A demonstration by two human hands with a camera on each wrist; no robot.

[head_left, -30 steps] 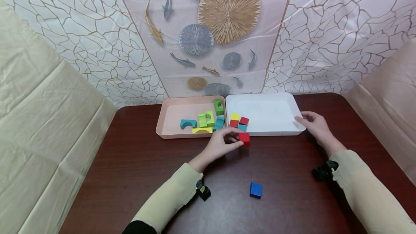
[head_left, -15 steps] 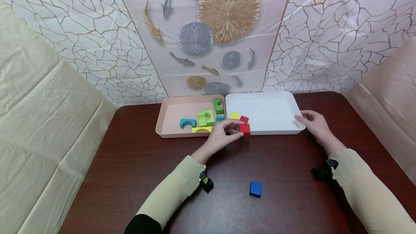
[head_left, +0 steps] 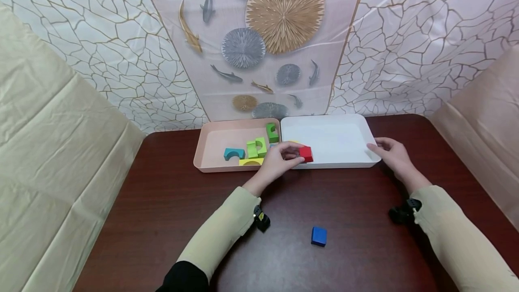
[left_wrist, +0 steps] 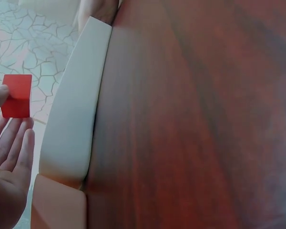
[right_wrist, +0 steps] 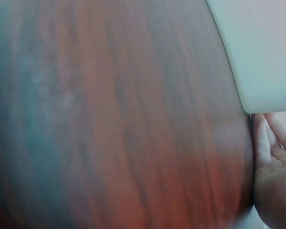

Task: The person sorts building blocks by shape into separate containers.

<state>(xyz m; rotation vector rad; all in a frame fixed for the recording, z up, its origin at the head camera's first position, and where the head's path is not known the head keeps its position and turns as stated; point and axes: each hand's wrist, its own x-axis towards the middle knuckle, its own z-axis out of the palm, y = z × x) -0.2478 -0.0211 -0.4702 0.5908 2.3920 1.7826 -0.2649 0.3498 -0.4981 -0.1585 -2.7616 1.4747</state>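
My left hand pinches a red cube between thumb and fingertips, over the front left part of the white tray. In the left wrist view the red block appears raised beside the tray's wall, with the thumb against one side. The hand covers most of the small blocks in that tray; a sliver of yellow shows behind it. At the tray's right end, my right hand grips the rim, thumb on top. In the right wrist view its fingers reach under the tray's corner.
A pink tray touches the white one on the left. In it lie a blue arch block, a yellow arch block and several green pieces. Nearer the front, a blue cube rests on the dark wooden table.
My left hand has carried the red cube away from the body, from in front of the white tray to over its front edge. The right hand has stayed at the rim.
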